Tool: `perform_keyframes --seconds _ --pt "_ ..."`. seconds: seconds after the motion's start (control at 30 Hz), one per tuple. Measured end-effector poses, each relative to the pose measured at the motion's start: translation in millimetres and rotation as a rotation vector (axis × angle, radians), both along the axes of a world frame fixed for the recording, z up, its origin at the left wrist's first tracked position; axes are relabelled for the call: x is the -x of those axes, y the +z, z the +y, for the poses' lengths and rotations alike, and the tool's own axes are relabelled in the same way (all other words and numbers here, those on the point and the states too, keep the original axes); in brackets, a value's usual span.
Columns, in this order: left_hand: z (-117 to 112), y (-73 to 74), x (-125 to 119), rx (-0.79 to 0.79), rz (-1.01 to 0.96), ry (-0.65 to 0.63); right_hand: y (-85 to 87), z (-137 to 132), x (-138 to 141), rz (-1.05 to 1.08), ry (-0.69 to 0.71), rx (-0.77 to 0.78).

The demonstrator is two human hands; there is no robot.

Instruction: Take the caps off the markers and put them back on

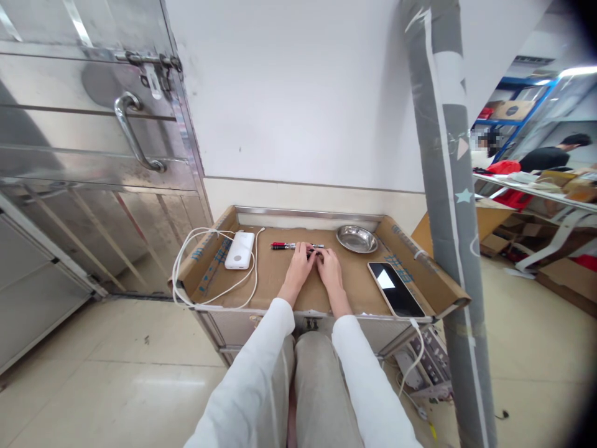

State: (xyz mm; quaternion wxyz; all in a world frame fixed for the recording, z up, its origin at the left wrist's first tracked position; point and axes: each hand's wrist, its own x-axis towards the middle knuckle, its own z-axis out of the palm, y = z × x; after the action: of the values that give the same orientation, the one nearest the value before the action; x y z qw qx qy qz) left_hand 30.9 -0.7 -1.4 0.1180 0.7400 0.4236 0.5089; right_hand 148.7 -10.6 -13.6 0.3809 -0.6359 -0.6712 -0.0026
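Both my hands rest side by side on a cardboard-covered small table (280,283). My left hand (301,262) and my right hand (329,264) have their fingers curled together round a small dark object (311,252) between the fingertips; it is too small to name. Just beyond the fingers lies a row of pens (291,246), one with a red end, touching or nearly touching the fingertips. White sleeves cover both my forearms.
A white power bank (239,250) with a looping white cable (186,274) lies at the left. A steel bowl (357,239) sits at the back right, a black phone (395,288) at the front right. A grey wrapped post (448,218) stands right, a steel door (93,124) left. People work far right.
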Motion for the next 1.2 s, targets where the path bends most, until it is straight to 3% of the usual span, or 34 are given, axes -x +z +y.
perform_keyframes --seconds 0.17,0.47,0.9,1.2 --pt "-4.0 5.0 1.2 -0.05 -0.043 0.051 0.2 0.2 1.0 0.04 0.012 -0.004" --pt "-1.8 2.0 1.6 -0.056 -0.085 0.039 0.7 1.1 1.4 0.116 0.122 -0.039" --pt "-2.5 2.4 2.8 -0.074 -0.073 0.053 -3.4 3.3 -0.3 0.176 0.157 -0.038" --pt "0.8 -0.6 3.1 -0.057 -0.243 0.028 -7.0 5.1 -1.0 0.171 0.142 -0.077"
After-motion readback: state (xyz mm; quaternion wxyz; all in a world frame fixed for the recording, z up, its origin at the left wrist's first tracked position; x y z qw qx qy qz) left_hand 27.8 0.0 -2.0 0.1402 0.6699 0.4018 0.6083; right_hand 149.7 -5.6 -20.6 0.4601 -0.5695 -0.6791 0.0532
